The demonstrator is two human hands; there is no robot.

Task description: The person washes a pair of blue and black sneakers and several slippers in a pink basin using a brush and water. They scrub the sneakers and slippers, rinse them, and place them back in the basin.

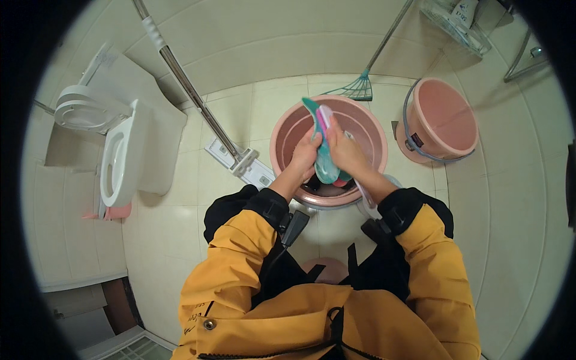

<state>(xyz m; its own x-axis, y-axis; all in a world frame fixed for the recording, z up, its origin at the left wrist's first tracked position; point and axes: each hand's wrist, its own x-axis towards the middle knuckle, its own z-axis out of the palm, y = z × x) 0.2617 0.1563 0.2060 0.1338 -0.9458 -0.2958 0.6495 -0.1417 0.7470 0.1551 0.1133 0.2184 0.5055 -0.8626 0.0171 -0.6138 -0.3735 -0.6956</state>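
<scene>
Over the pink wash basin (288, 129), both hands close on a teal slipper (324, 153) held upright between them. On the slipper's near side the left hand (307, 153) wraps it with curled fingers; the right hand (347, 150) presses against the far side, a pale-handled brush (363, 191) running back under that wrist. A pink-and-white strip shows along the slipper's upper end, and its rounded lower end hangs inside the basin, just above something dark in the bottom that is hard to make out.

Beneath the basin lies a floor (174, 234) of glossy cream tiles, which also climb the wall behind. Touching the basin's left rim lies a flat mop (246, 165) with a white head and a long steel handle running up towards the top edge. Behind the basin leans a teal rake-like broom (355, 88), its thin handle cut off at the top. Near the right-hand wall a second pink bucket (441, 117) with a grey band tilts on its side. A white toilet (120, 150) with its lid raised stands at the left wall. A wire rack (456, 24) at the top right corner is partly cut off. Yellow jacket sleeves (240, 264) with black cuffs hide the person's legs and the floor below.
</scene>
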